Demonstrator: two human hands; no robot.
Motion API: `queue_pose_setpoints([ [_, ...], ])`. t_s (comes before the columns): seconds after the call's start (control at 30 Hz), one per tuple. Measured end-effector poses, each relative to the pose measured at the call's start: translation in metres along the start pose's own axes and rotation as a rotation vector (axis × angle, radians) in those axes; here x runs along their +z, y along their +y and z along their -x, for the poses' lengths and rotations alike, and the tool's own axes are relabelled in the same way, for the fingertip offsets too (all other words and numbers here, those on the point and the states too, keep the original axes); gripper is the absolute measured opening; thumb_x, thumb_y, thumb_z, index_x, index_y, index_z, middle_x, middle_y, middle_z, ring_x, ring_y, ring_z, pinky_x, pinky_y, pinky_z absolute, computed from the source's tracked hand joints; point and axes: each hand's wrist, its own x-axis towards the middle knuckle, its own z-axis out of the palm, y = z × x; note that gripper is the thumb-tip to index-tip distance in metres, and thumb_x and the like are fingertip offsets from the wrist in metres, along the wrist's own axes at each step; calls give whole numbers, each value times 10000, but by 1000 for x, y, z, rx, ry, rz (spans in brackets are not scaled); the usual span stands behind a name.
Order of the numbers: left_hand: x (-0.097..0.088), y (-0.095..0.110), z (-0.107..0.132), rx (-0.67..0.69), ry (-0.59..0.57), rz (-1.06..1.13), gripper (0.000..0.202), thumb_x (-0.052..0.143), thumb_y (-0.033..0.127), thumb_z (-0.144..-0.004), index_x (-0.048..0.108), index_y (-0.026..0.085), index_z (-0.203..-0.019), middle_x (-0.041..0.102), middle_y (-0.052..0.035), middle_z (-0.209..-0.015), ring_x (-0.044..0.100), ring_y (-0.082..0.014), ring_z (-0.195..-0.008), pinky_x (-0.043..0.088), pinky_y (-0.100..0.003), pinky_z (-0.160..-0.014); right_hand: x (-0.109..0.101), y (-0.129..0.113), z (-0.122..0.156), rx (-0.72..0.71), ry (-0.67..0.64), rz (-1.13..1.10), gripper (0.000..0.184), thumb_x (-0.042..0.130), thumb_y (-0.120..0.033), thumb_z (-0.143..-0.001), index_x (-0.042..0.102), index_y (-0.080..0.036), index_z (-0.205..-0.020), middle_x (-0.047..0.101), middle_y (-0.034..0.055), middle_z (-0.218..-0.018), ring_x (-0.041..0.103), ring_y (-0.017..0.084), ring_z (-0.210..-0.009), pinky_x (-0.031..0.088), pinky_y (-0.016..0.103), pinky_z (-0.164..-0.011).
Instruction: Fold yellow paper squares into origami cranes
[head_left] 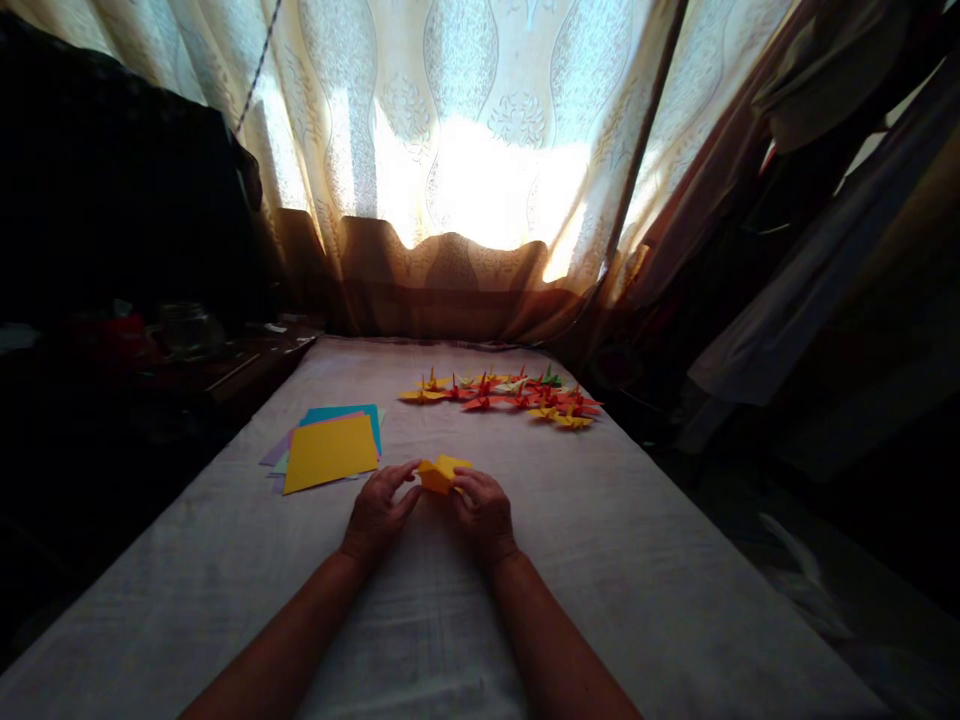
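Observation:
Between my two hands is a small piece of folded yellow paper (441,474), raised in angled flaps just over the white cloth. My left hand (381,508) pinches its left edge between thumb and fingers. On the other side, my right hand (484,508) grips the right edge, its fingertips covering part of the paper. A loose stack of coloured paper sheets (332,453) lies to the left of my hands, yellow on top, with blue, green and lilac edges showing below. Farther back on the right stand several folded paper cranes (517,395) in red, orange, yellow and green.
A white cloth (600,590) covers the surface under my hands. At the left, a dark side table (251,365) holds a glass jar (187,330). Patterned curtains (465,90) hang before a bright window at the back. Clothes (780,290) hang along the right side.

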Motion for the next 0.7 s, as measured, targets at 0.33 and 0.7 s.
queue_pose_setpoints([
  [0.33, -8, 4, 2, -126, -97, 2, 584, 509, 385, -910, 437, 205, -1461, 722, -29, -952, 704, -174, -862, 555, -285, -793, -12, -19, -1, -145, -279, 180, 179, 606, -174, -845, 725, -245, -959, 722, 56, -1135, 622, 203, -1102, 401, 370, -1039],
  [0.7, -29, -1, 6, -64, -296, -147, 313, 576, 365, -862, 744, 266, -1107, 718, -89, -1145, 634, -278, -1095, 438, -465, -1026, -12, -23, -1, -135, -392, 178, 242, 578, -171, -868, 693, -220, -1075, 730, 63, -1105, 636, 211, -1052, 415, 336, -983],
])
